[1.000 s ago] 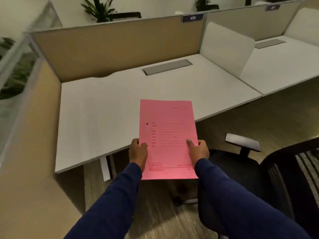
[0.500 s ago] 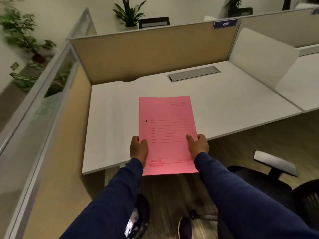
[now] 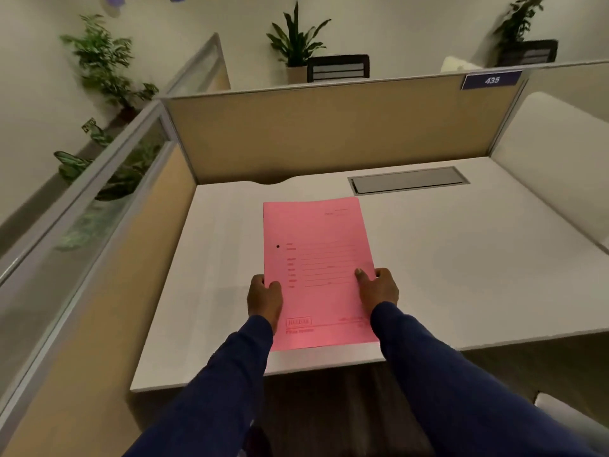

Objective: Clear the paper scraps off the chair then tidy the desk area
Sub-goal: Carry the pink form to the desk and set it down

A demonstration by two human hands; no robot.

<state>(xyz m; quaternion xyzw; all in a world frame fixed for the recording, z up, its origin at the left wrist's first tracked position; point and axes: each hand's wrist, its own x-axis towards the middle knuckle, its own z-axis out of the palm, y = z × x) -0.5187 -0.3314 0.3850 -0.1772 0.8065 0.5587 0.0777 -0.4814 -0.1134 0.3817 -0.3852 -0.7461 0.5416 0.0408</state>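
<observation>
A pink printed folder (image 3: 316,258) lies flat over the white desk (image 3: 461,275), its near edge close to the desk's front edge. My left hand (image 3: 263,300) grips the folder's left side and my right hand (image 3: 379,290) grips its right side, thumbs on top. Both arms wear dark blue sleeves. Only the chair's white armrest (image 3: 566,412) shows, at the bottom right; its seat is out of view. No paper scraps are visible.
Tan partition panels (image 3: 329,133) wall the desk at the back and left, with a glass strip (image 3: 82,209) on the left. A grey cable hatch (image 3: 408,180) sits at the desk's back right. A white divider (image 3: 553,166) stands on the right. Potted plants (image 3: 296,37) stand beyond.
The view has swung left and forward over the desk. The pink folder, held in both hands, has moved from over the desk's edge to above the desktop. The chair has slipped out of view.
</observation>
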